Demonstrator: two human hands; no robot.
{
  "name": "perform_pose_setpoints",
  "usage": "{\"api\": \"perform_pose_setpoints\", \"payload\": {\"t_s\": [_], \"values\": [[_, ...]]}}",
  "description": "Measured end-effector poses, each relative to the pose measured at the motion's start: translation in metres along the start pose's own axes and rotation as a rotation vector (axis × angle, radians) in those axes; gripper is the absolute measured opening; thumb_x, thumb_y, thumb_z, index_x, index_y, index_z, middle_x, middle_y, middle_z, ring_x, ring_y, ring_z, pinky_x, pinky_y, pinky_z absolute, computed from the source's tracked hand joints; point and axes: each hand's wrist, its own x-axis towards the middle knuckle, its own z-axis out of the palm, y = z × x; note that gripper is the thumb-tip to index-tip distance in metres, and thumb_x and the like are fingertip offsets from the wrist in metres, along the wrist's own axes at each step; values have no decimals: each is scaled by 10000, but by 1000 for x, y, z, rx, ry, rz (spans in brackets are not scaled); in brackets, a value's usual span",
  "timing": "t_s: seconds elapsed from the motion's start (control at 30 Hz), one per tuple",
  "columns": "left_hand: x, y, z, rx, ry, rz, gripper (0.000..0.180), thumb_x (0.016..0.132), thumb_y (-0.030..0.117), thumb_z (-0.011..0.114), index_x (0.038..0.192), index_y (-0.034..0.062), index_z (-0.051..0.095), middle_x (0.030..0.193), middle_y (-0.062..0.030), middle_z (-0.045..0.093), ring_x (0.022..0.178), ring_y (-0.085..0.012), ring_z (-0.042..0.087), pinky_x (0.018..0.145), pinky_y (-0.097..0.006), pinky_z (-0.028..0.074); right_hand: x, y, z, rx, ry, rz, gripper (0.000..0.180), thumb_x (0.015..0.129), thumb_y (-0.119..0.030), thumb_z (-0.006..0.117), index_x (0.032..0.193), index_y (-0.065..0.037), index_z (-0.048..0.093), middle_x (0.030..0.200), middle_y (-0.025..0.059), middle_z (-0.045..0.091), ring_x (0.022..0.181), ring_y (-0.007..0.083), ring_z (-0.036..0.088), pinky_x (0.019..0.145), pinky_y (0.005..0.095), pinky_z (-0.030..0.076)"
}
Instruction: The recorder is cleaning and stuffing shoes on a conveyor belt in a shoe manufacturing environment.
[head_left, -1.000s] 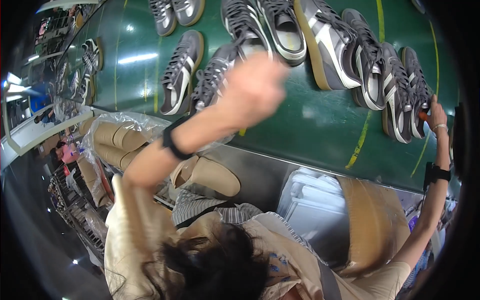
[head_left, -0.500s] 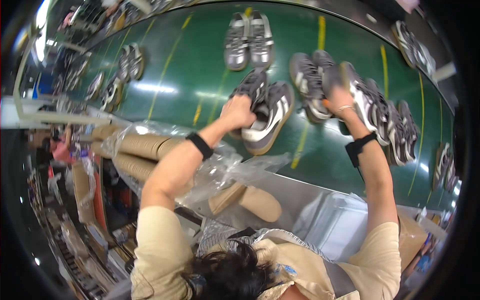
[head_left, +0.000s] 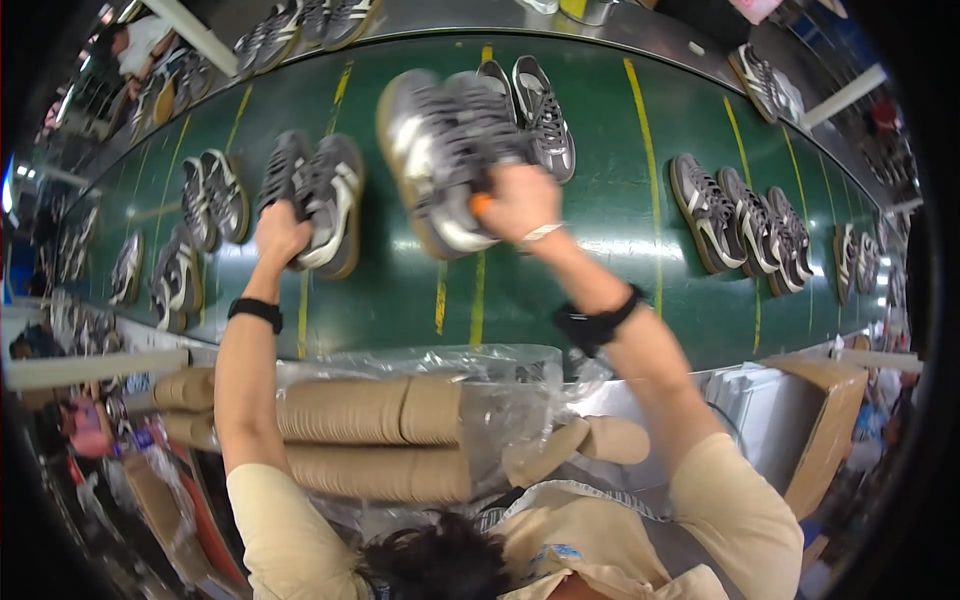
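Observation:
My left hand (head_left: pixel 283 235) is closed on the heel end of a pair of grey sneakers (head_left: pixel 338 190) with pale side stripes and gum soles, low over the green belt (head_left: pixel 580 290). Farther right, my right hand (head_left: pixel 522 205) grips a second pair of grey sneakers (head_left: pixel 440 165) by the heel end. That pair is tilted, smeared by motion, and appears lifted above the belt. Something small and orange shows at my right fingers; its kind I cannot make out. Behind the lifted pair stands another pair of grey sneakers (head_left: pixel 545 120), partly covered by it.
More sneakers stand along the belt to the left (head_left: pixel 215 200) and right (head_left: pixel 735 220). On my side, stacks of tan insole-shaped pieces (head_left: pixel 370 440) lie in clear plastic (head_left: pixel 510 400), beside loose tan pieces (head_left: pixel 612 438), white sheets (head_left: pixel 750 400) and a cardboard box (head_left: pixel 825 420).
Both hands have moved left along the belt with their sneakers. The right pair has come up and across, and now overlaps the pair standing behind. The view has shifted too.

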Motion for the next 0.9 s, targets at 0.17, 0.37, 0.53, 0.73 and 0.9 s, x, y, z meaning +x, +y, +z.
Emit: {"api": "perform_pose_setpoints", "payload": {"t_s": [0.17,0.37,0.53,0.73,0.9], "values": [[27,-103,40,290,-192,-21,330,695,169,679,984,13,647,953,-232,648,959,-367,626,839,-433,503,28,-58,136,-163,-262,-325,265,752,-326,643,733,-63,670,773,175,665,731,334,662,660,439,526],[-10,11,-84,-957,-2,537,560,676,39,769,1185,46,535,809,-13,595,667,-83,556,630,-228,449,160,66,54,-419,402,36,632,722,-471,722,1025,41,508,1005,203,577,971,340,587,758,409,520],[-27,64,-111,-1117,212,1144,1178,442,441,896,1339,-55,315,957,-91,555,780,-163,581,708,-279,479,230,90,64,-361,-185,418,575,671,-408,757,1068,-8,644,1149,206,617,1096,325,589,908,393,487],[-37,-4,-136,-1089,252,1095,1134,468,410,892,1331,-58,324,943,-92,561,772,-161,586,697,-276,486,248,100,59,-231,-150,226,486,618,-228,731,1054,-29,648,1079,220,638,1031,352,613,868,385,505],[-28,97,-141,-1074,289,1110,1097,490,384,888,1324,-61,331,932,-92,567,765,-159,590,689,-273,491,202,67,13,-345,-156,-147,223,559,-146,675,722,-17,593,787,207,646,787,409,623,702,441,516]]}}
